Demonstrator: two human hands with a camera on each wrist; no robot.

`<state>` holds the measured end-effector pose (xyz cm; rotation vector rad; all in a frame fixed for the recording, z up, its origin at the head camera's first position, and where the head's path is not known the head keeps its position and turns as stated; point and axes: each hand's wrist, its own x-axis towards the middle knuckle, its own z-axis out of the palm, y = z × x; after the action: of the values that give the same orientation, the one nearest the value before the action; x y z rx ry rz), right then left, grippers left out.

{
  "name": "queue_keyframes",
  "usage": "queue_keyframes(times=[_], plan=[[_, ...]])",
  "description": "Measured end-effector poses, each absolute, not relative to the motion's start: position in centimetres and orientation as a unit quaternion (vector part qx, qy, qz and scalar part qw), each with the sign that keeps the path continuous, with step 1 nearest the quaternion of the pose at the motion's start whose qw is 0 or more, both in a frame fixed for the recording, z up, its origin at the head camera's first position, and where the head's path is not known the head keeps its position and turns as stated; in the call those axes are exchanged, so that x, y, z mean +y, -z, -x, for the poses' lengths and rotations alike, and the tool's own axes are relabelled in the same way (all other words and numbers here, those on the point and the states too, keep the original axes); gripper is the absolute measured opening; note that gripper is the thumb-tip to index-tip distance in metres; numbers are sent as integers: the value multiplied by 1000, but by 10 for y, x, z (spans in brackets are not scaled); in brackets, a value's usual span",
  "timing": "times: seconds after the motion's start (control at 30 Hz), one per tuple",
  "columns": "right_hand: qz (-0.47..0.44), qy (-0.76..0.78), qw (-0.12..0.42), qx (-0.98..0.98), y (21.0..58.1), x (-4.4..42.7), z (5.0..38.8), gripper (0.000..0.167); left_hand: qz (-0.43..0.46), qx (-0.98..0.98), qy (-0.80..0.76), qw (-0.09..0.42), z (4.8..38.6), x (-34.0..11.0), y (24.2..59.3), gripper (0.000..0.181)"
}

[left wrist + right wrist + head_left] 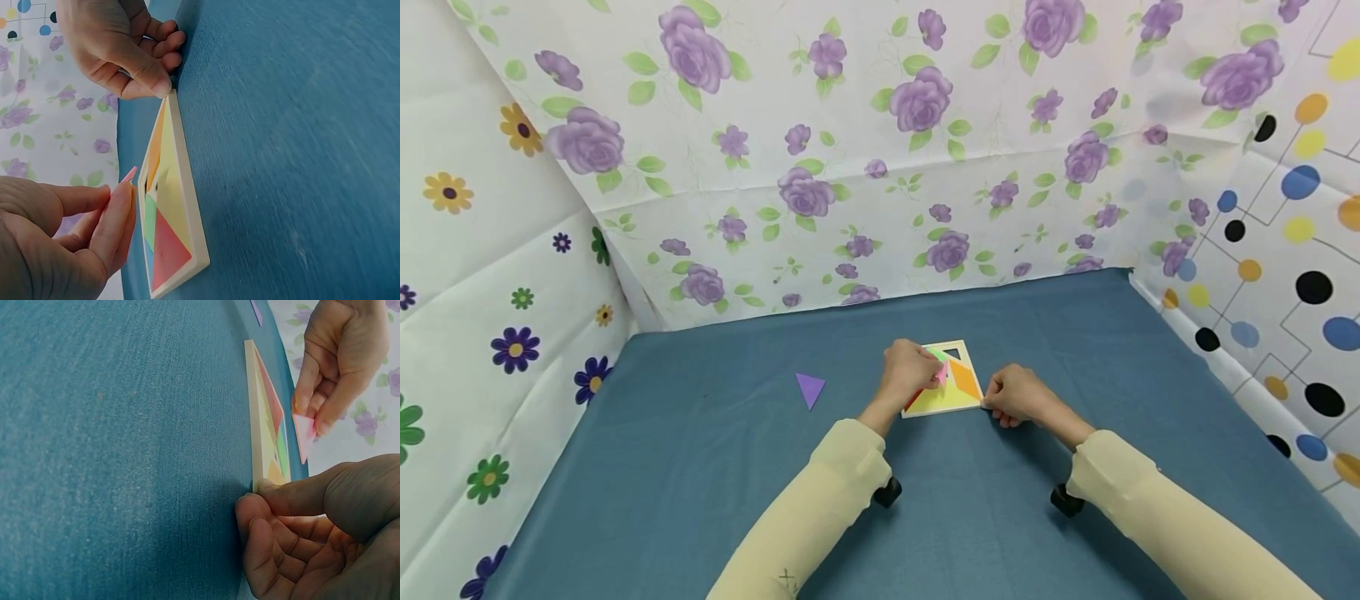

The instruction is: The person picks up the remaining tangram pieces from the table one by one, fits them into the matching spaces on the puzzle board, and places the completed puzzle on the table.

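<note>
Left fingers (112, 225) (nearly together) pinch a pink triangle (304, 432).

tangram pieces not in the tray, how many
2: the purple triangle lies on the blue cloth, left of the tray in the head view; the pink triangle is pinched in the left hand. Others may be hidden.

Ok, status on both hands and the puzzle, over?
Left hand pinches pink triangle over puzzle board. Right hand grips board's near right corner. Purple triangle lies apart, left of board; nothing seen blocking.
</note>
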<state>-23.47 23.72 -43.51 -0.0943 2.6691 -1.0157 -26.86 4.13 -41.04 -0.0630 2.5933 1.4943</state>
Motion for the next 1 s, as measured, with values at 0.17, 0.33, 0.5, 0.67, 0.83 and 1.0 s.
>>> queue_keyframes(times=[0.17, 0.33, 0.5, 0.67, 0.83, 1.0], plan=[[35, 354, 142, 924, 435, 238, 235, 19, 27, 869, -489, 68, 274, 47, 412, 8], [37, 356, 141, 923, 434, 238, 234, 19, 42, 870, -486, 69, 281, 52, 414, 7], [36, 357, 142, 922, 434, 238, 234, 20, 50, 873, -481, 61, 284, 55, 418, 6], [36, 357, 142, 922, 434, 238, 234, 19, 55, 879, -470, 58, 287, 58, 421, 8], [34, 356, 141, 923, 434, 238, 234, 20, 33, 912, -406, 45, 288, 63, 421, 17], [34, 355, 141, 924, 435, 237, 234, 21, 25, 926, -374, 36, 288, 67, 420, 29]])
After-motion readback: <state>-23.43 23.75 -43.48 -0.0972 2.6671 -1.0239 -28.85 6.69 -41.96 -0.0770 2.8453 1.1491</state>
